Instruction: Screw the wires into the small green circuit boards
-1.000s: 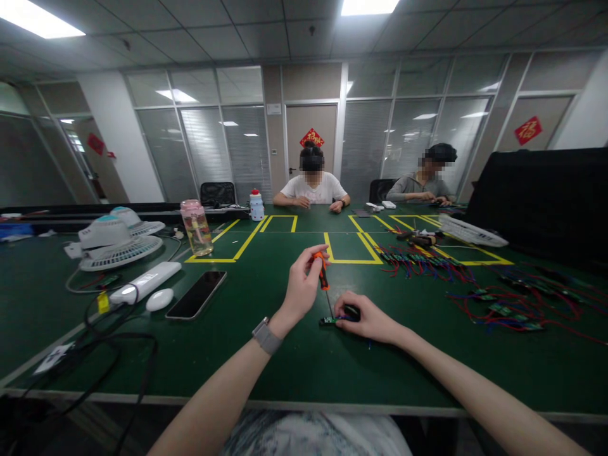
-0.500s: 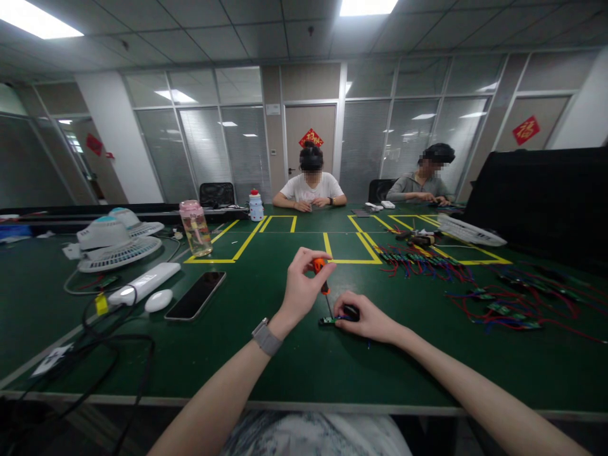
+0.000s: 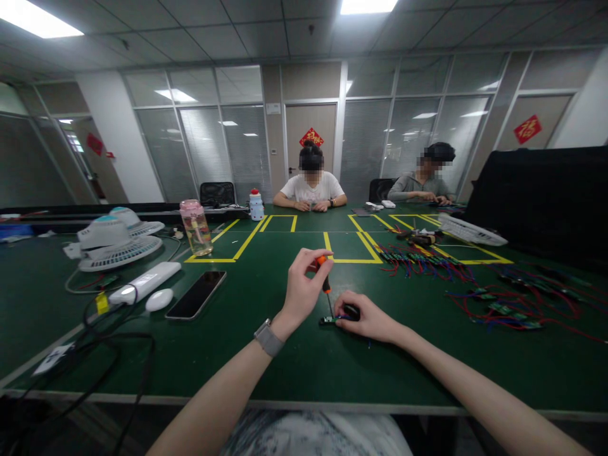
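My left hand [image 3: 304, 282] is closed round the orange and black handle of a screwdriver [image 3: 326, 283], with thumb and forefinger near its top. The shaft slants down, and its tip meets a small green circuit board [image 3: 327, 321] lying on the table. My right hand [image 3: 363, 316] pinches the right end of that board, where thin blue wires show. A black rounded object [image 3: 351, 311] sits within the curl of my right fingers; I cannot make out its kind.
Wired circuit boards [image 3: 508, 310] lie to the right, with more in a row [image 3: 427, 261] behind. A phone [image 3: 197, 296], a white power strip [image 3: 145, 283], fans [image 3: 118, 244] and a bottle [image 3: 196, 228] stand left. Two people sit across the green table [image 3: 285, 373].
My left fingers have shifted slightly on the screwdriver handle, which stands a little more upright. My right hand and the board have stayed in place.
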`<action>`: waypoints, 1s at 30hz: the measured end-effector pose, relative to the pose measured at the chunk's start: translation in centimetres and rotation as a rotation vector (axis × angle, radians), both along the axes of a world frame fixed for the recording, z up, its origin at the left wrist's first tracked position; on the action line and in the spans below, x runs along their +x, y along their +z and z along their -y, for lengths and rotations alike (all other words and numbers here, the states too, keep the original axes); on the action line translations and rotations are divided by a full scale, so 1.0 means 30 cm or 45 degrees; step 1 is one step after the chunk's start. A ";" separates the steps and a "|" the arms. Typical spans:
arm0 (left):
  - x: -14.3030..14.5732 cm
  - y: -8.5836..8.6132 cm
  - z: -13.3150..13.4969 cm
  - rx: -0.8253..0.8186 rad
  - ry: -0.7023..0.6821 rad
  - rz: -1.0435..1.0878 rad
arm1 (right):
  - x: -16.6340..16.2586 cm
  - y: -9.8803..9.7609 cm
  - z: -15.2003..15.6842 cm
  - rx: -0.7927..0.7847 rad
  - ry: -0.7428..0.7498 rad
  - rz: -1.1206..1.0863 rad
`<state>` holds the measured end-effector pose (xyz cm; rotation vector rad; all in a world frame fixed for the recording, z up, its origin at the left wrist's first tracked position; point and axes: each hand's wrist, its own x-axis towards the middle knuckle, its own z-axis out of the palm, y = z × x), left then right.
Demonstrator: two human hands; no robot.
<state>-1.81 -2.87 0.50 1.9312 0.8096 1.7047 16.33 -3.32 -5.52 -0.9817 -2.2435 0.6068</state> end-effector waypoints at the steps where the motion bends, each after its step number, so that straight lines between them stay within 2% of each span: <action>1: -0.001 0.001 0.002 0.014 0.020 -0.007 | 0.000 0.000 0.000 -0.001 0.002 -0.001; 4: -0.004 0.003 0.007 0.019 -0.008 -0.017 | -0.001 -0.001 0.000 -0.008 0.008 -0.004; 9: -0.001 -0.002 0.000 -0.046 -0.191 0.046 | 0.000 -0.002 0.002 -0.011 0.005 -0.003; 11: 0.001 -0.004 -0.002 -0.028 -0.153 0.044 | 0.000 -0.001 0.002 -0.007 0.007 0.000; 16: 0.000 -0.001 0.009 0.097 0.072 0.019 | 0.001 0.000 0.001 -0.008 0.005 -0.002; 18: -0.003 0.000 0.013 0.091 0.050 0.015 | 0.000 0.000 0.001 -0.012 0.003 -0.002; 24: -0.003 -0.009 0.003 -0.040 -0.169 0.097 | -0.002 -0.002 0.002 -0.025 0.002 -0.015; 27: 0.000 -0.011 0.000 -0.045 -0.133 0.095 | -0.001 -0.004 0.000 -0.024 0.008 -0.018; 30: 0.000 -0.006 0.005 0.032 0.008 0.022 | 0.001 -0.005 -0.001 -0.013 0.008 -0.012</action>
